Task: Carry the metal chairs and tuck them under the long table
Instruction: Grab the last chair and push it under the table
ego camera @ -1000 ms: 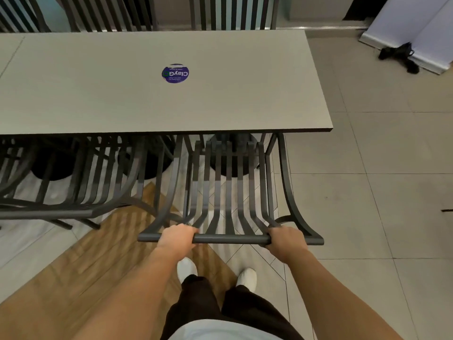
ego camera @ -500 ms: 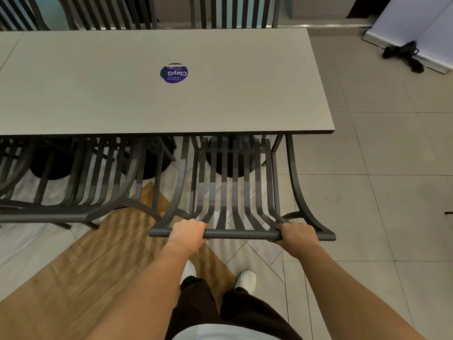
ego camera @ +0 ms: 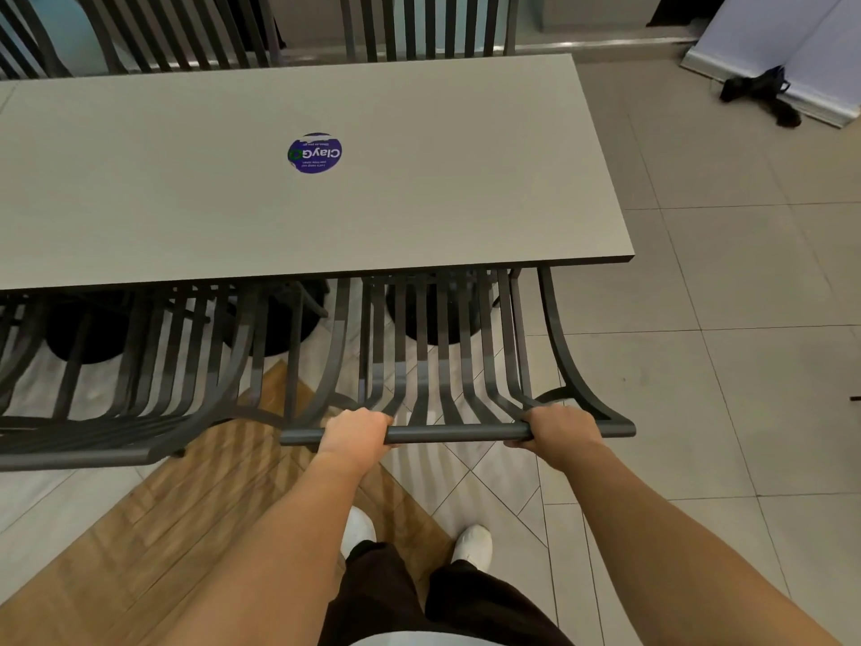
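Metal chair point(ego camera: 433, 366) sits at the desk's point(ego camera: 419, 216) near right end, its slatted seat running under the desk edge while its top rail stays out on our side. We grasp that rail with both hands curled round it: left hand point(ego camera: 356, 431) near the rail's left end, right hand point(ego camera: 556, 428) near its right. Another chair point(ego camera: 130, 389) stands just left, a round blue sticker point(ego camera: 315, 152) on the desk.

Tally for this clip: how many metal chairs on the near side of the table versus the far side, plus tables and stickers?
Near-side metal chairs: 2, the held chair and its left neighbour
Far-side metal chairs: at least 3, one at; left ones overlap
Long table: 1
Round blue sticker: 1
Total: at least 7
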